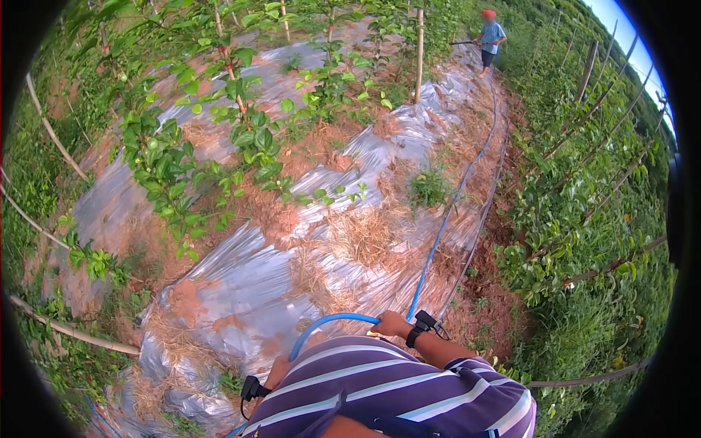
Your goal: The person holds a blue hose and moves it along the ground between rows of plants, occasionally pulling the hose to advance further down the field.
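Observation:
A blue hose (326, 319) arcs in front of my striped shirt. My right hand (393, 325) is closed round it near the middle of my body, and a strap with a small black device sits on that wrist. At the lower left, my left hand (278, 371) is at the near end of the arc, closed on the hose as far as it shows; the shirt partly hides its fingers. From my right hand the hose runs forward along the ground. A short piece of it shows again below my left wrist.
Silvery plastic sheeting (248, 281) with straw (365, 237) and soil covers the ground. Leafy young trees (248, 139) and a wooden stake (419, 55) stand left. Dense green plants (577, 255) line the right. Far ahead, a person (490, 44) stands on the path, holding something long and dark.

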`<act>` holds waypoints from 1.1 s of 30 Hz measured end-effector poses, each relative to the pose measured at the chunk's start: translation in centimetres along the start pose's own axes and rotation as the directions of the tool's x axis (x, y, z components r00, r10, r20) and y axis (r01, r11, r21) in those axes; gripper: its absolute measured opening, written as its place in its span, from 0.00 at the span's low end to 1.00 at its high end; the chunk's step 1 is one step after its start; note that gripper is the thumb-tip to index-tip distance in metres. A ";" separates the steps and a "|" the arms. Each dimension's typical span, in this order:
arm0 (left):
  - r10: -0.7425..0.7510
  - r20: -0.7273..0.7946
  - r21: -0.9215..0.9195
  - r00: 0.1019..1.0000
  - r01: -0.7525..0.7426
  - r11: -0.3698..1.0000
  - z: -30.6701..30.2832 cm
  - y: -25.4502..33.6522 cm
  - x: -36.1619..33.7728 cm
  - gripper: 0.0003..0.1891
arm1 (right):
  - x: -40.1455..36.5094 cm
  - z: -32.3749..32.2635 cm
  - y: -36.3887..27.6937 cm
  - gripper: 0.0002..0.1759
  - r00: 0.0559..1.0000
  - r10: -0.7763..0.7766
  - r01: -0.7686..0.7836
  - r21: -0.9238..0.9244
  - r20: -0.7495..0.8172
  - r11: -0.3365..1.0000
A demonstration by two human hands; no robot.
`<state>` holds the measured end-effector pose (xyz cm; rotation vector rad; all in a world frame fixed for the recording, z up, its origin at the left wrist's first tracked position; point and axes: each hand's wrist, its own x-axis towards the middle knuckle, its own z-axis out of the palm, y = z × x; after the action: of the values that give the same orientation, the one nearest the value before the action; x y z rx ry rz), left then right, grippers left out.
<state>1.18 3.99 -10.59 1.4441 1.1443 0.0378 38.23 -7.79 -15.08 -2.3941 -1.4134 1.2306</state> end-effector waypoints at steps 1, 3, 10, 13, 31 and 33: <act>0.024 -0.003 0.031 1.000 -0.024 0.999 0.0 0.3 -0.1 0.18 | 0.0 0.0 0.0 0.24 1.000 0.003 -0.003 0.002 0.002 1.000; -0.006 -0.001 0.022 1.000 0.006 1.000 0.0 0.9 -0.4 0.18 | -0.2 0.0 0.0 0.24 1.000 0.000 0.000 0.005 -0.005 1.000; 0.053 -0.005 0.080 0.999 -0.053 0.995 -0.1 0.1 0.2 0.18 | 0.7 0.8 0.9 0.23 1.000 -0.003 0.003 -0.017 -0.003 1.000; 0.061 0.010 0.000 0.998 -0.061 0.998 0.0 0.3 -0.1 0.18 | 0.3 0.4 0.6 0.23 1.000 0.011 -0.011 -0.006 0.003 1.000; 0.000 0.006 0.021 1.000 -0.001 1.000 0.0 1.2 -0.4 0.19 | 0.0 0.3 0.4 0.26 0.999 -0.035 0.035 -0.008 -0.010 0.999; -0.006 0.006 0.027 1.000 0.005 1.000 -0.1 1.5 -0.5 0.19 | 0.3 0.6 0.7 0.26 0.999 -0.044 0.044 -0.015 -0.017 0.999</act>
<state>1.72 4.06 -9.13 1.4634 1.1474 0.0141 38.35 -8.12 -16.00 -2.3639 -1.4671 1.1911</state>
